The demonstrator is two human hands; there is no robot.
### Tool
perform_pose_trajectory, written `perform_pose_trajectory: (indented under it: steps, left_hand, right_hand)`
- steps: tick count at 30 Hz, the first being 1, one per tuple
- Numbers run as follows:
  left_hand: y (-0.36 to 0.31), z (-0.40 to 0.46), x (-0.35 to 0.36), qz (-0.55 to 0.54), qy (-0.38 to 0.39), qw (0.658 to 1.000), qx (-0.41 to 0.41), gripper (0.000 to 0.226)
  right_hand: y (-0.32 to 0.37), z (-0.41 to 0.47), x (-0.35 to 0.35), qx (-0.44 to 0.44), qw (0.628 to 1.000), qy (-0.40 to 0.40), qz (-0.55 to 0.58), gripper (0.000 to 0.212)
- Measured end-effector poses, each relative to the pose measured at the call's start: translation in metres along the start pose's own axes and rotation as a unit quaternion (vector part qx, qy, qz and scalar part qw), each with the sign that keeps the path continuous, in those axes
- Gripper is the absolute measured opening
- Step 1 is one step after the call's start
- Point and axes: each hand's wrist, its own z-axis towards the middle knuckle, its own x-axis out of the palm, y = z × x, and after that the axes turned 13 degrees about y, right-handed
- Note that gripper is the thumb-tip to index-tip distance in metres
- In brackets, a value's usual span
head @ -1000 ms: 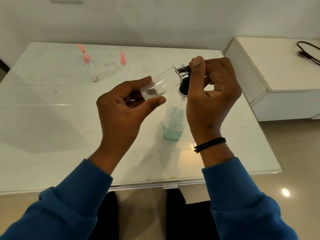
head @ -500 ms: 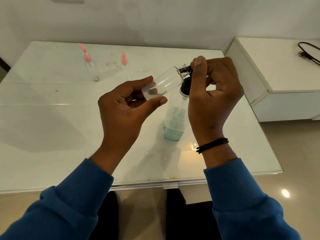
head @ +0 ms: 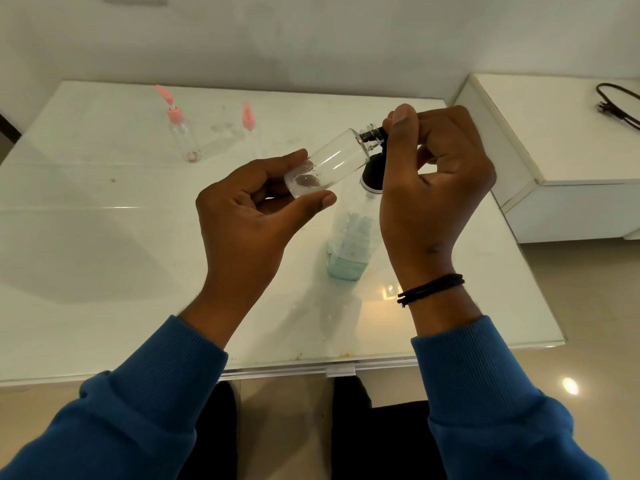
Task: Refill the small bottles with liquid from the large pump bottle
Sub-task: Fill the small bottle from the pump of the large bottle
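Small clear bottle (head: pixel 327 162) — tilted, open neck pressed to the black nozzle of the large pump bottle (head: pixel 351 245), which stands on the bench (head: pixel 104 237). Base pinched between thumb and fingers of left hand (head: pixel 249 216). Right hand (head: pixel 433 188) curled over the pump head, thumb on top — wrist raised.

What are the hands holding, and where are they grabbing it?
The left hand holds the small clear bottle by its bottom end. The right hand grips the black pump head of the large pump bottle, its nozzle at the small bottle's mouth.
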Motion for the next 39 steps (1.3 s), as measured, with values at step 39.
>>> perform_pose_trajectory:
  steps: [39]
  left_hand:
    - [-0.0003,-0.0003,-0.0002,0.011,-0.002,1.000,-0.002,0.046]
  right_hand:
    - [0.0008,-0.0012,0.0014,-0.011,1.000,-0.016,-0.015,0.024]
